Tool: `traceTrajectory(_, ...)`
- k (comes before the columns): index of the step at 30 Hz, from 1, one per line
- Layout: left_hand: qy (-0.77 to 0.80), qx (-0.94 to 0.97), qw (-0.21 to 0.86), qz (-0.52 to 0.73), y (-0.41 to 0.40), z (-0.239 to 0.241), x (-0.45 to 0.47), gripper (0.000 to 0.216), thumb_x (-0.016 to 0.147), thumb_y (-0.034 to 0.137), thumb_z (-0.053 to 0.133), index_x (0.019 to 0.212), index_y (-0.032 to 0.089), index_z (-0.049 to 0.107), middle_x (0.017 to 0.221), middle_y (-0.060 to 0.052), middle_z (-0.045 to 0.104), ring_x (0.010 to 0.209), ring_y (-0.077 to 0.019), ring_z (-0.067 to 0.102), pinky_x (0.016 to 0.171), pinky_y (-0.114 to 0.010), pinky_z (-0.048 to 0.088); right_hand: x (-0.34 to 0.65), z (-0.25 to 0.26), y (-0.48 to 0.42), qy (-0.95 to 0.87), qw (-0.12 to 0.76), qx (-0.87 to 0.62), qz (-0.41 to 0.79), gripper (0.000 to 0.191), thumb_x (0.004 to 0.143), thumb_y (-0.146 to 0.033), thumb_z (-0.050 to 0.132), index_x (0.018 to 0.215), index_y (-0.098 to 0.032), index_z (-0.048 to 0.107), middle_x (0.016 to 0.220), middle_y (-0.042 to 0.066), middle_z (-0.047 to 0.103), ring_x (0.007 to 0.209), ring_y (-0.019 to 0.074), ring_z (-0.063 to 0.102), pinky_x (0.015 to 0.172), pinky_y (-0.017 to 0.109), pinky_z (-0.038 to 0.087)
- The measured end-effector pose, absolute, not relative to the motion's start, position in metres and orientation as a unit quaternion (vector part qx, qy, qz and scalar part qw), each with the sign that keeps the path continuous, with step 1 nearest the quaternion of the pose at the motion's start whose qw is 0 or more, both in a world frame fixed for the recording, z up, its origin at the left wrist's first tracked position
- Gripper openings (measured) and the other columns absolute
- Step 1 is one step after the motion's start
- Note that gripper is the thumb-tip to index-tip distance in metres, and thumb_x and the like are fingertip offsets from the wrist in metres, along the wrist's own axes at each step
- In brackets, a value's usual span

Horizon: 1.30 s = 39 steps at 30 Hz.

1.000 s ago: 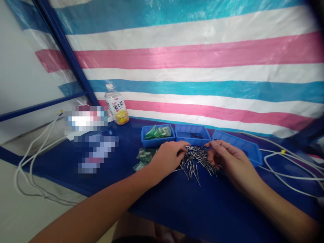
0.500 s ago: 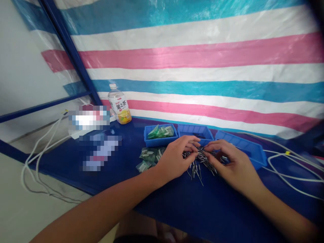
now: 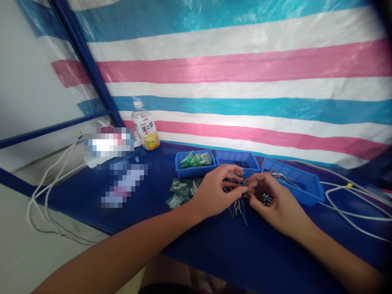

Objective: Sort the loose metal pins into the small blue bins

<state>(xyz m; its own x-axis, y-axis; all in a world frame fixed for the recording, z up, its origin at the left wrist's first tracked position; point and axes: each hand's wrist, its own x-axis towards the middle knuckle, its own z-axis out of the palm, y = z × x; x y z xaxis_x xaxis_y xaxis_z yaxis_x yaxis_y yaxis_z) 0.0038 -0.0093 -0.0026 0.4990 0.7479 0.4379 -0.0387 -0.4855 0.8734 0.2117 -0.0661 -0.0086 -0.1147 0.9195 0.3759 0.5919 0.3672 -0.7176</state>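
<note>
1. Many metal pins [image 3: 239, 207] lie in a loose heap on the blue worktop [image 3: 220, 249], partly covered by the left hand [image 3: 216, 190] and the right hand [image 3: 277, 200]. This looks like the larger share, so I judge that much of the handling is left to do.
2. Some pins, a smaller bunch, lie inside the right box [image 3: 309, 191], just beyond the right hand; that share looks done.
3. One striped sheet, the largest thing here, hangs behind the single worktop.
4. Three blue boxes stand in a row: the right box, the middle box [image 3: 237, 156] with a few dark bits too small to make out, and the left box [image 3: 196, 172] with green packets [image 3: 196, 160].
5. One bottle [image 3: 145, 130] stands upright near the sheet, well apart from the heap.
6. Two hands meet over the heap. The left fingers are spread from the thumb; the right fingers curl round towards theirs. Whether either pinches a pin, I cannot tell.
7. At least two clear packets [image 3: 177, 187] lie beside the left hand; those in the left box overlap too much to count.
8. Pins, the smallest, are too tangled to count.
</note>
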Motion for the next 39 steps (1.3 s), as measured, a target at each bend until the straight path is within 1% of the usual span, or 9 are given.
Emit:
traceTrajectory(4, 0.25, 0.803, 0.339, 0.422, -0.01, -0.002, 0.001, 0.034, 0.097, 0.027, 0.069, 0.13, 0.02, 0.068, 0.115, -0.01, 0.076, 0.099, -0.0208, 0.075, 0.086, -0.033, 0.064, 0.217, -0.009, -0.066, -0.716, 0.423, -0.522, 0.19, 0.042, 0.096, -0.026, 0.064, 0.137, -0.028, 0.057, 0.092, 0.002, 0.068, 0.076, 0.0192, 0.067, 0.066, 0.031, 0.056)
traceTrajectory(8, 0.273, 0.83, 0.304, 0.38, -0.01, -0.004, -0.002, 0.035, 0.102, 0.031, 0.062, 0.134, 0.019, 0.067, 0.092, -0.005, 0.08, 0.078, -0.0178, 0.075, 0.076, -0.029, 0.061, 0.221, -0.009, -0.065, -0.704, 0.428, -0.548, 0.149, 0.026, 0.094, -0.03, 0.069, 0.12, -0.028, 0.067, 0.087, 0.002, 0.072, 0.072, 0.0203, 0.068, 0.063, 0.033, 0.055)
traceTrajectory(11, 0.276, 0.841, 0.306, 0.35, -0.01, -0.006, -0.003, 0.043, 0.103, 0.034, 0.059, 0.144, 0.02, 0.064, 0.09, -0.004, 0.083, 0.073, -0.0177, 0.075, 0.07, -0.027, 0.059, 0.22, -0.008, -0.066, -0.701, 0.422, -0.561, 0.126, 0.016, 0.095, -0.037, 0.071, 0.107, -0.028, 0.071, 0.09, 0.004, 0.075, 0.072, 0.0212, 0.069, 0.061, 0.034, 0.053)
traceTrajectory(16, 0.24, 0.85, 0.32, 0.343, -0.013, -0.003, -0.005, 0.047, 0.104, 0.032, 0.057, 0.149, 0.02, 0.063, 0.109, -0.006, 0.084, 0.079, -0.0184, 0.077, 0.076, -0.029, 0.061, 0.216, -0.006, -0.068, -0.719, 0.432, -0.536, 0.096, 0.009, 0.097, -0.037, 0.07, 0.099, -0.028, 0.073, 0.093, 0.004, 0.075, 0.07, 0.0203, 0.067, 0.065, 0.036, 0.054)
traceTrajectory(21, 0.213, 0.827, 0.347, 0.387, -0.011, -0.001, -0.005, 0.038, 0.104, 0.03, 0.057, 0.135, 0.015, 0.073, 0.128, -0.01, 0.079, 0.106, -0.0229, 0.078, 0.093, -0.033, 0.062, 0.213, -0.004, -0.068, -0.738, 0.434, -0.511, 0.074, 0.006, 0.097, -0.031, 0.069, 0.099, -0.027, 0.073, 0.102, 0.006, 0.075, 0.083, 0.0229, 0.071, 0.071, 0.038, 0.056)
traceTrajectory(25, 0.218, 0.828, 0.351, 0.38, -0.009, -0.003, -0.004, 0.034, 0.104, 0.031, 0.059, 0.131, 0.017, 0.076, 0.126, -0.009, 0.08, 0.102, -0.0223, 0.078, 0.093, -0.035, 0.062, 0.208, -0.002, -0.07, -0.738, 0.435, -0.51, 0.079, 0.006, 0.097, -0.031, 0.068, 0.094, -0.027, 0.073, 0.1, 0.007, 0.074, 0.089, 0.0252, 0.071, 0.075, 0.04, 0.058)
traceTrajectory(28, 0.216, 0.824, 0.357, 0.383, -0.008, -0.003, -0.004, 0.032, 0.102, 0.029, 0.061, 0.126, 0.017, 0.078, 0.122, -0.009, 0.081, 0.099, -0.0219, 0.079, 0.092, -0.035, 0.063, 0.208, -0.003, -0.071, -0.738, 0.435, -0.507, 0.094, 0.008, 0.097, -0.034, 0.069, 0.094, -0.027, 0.073, 0.101, 0.007, 0.073, 0.082, 0.0228, 0.069, 0.073, 0.04, 0.058)
traceTrajectory(35, 0.238, 0.8, 0.389, 0.39, 0.002, -0.004, -0.003, 0.022, 0.097, 0.023, 0.067, 0.112, 0.019, 0.082, 0.112, -0.007, 0.084, 0.096, -0.0215, 0.081, 0.092, -0.036, 0.066, 0.211, -0.014, -0.072, -0.698, 0.456, -0.521, 0.184, 0.027, 0.093, -0.045, 0.077, 0.11, -0.026, 0.07, 0.112, 0.008, 0.075, 0.078, 0.0211, 0.069, 0.074, 0.041, 0.061)
traceTrajectory(39, 0.243, 0.775, 0.434, 0.389, 0.005, -0.01, -0.003, 0.013, 0.095, 0.025, 0.071, 0.104, 0.017, 0.076, 0.1, -0.008, 0.083, 0.095, -0.0221, 0.082, 0.089, -0.036, 0.067, 0.212, -0.015, -0.07, -0.692, 0.47, -0.52, 0.171, 0.022, 0.095, -0.042, 0.075, 0.11, -0.027, 0.07, 0.111, 0.008, 0.073, 0.084, 0.022, 0.07, 0.073, 0.039, 0.059)
